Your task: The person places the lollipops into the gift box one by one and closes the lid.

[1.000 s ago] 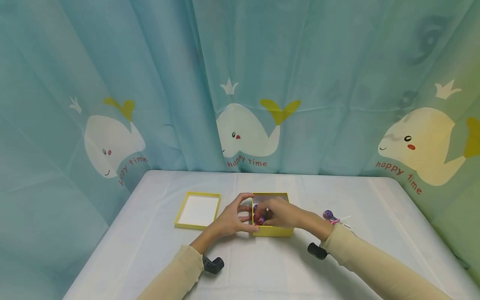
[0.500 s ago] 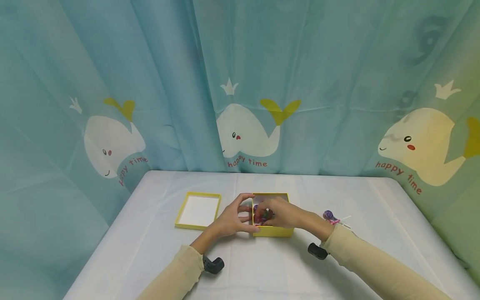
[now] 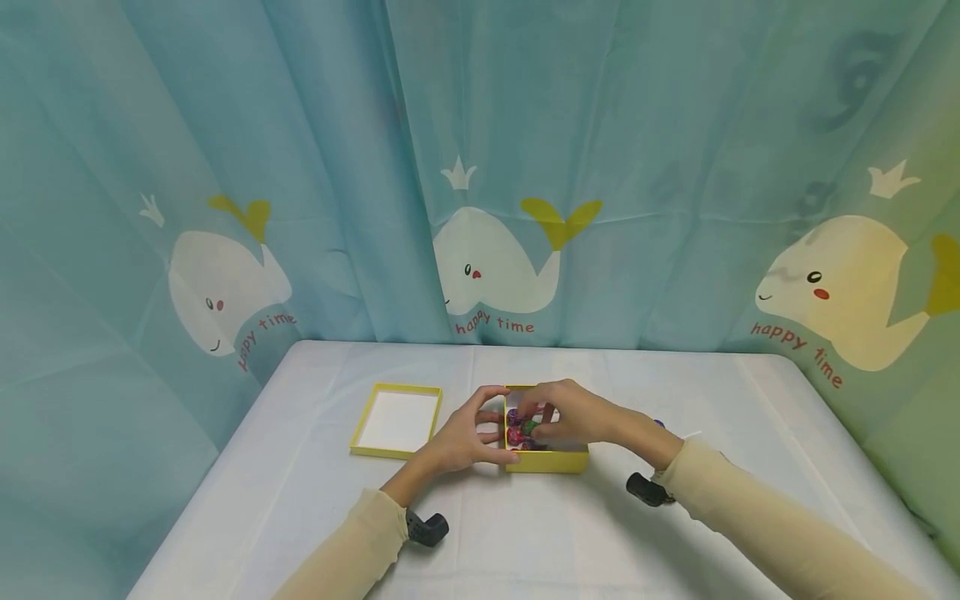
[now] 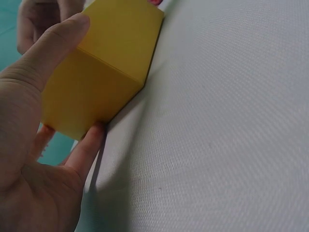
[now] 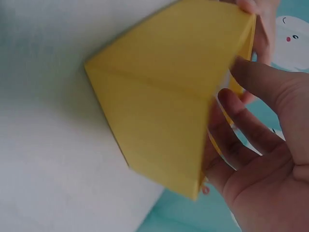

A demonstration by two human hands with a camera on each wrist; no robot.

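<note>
A yellow box stands on the table with its top uncovered. Inside lie several lollipops in purple, red and green wrappers, partly covered by fingers. My left hand grips the box's left end, thumb on the near wall and fingers spread along the side, as the left wrist view also shows on the yellow wall. My right hand hovers over the box with loosely bent fingertips dipping past the rim. Thumb and forefinger are apart in the right wrist view, and nothing shows between those fingers.
Left of the box lies its shallow lid, yellow-edged and white inside. Beyond my right forearm, more lollipops peek out, a dark wrapped head and a white stick. A blue whale-print curtain hangs behind the white table.
My right hand has risen and shifted slightly right, its fingers loosening, so more of the lollipops in the box show. The forearm now hides most of those on the table. Left hand unchanged.
</note>
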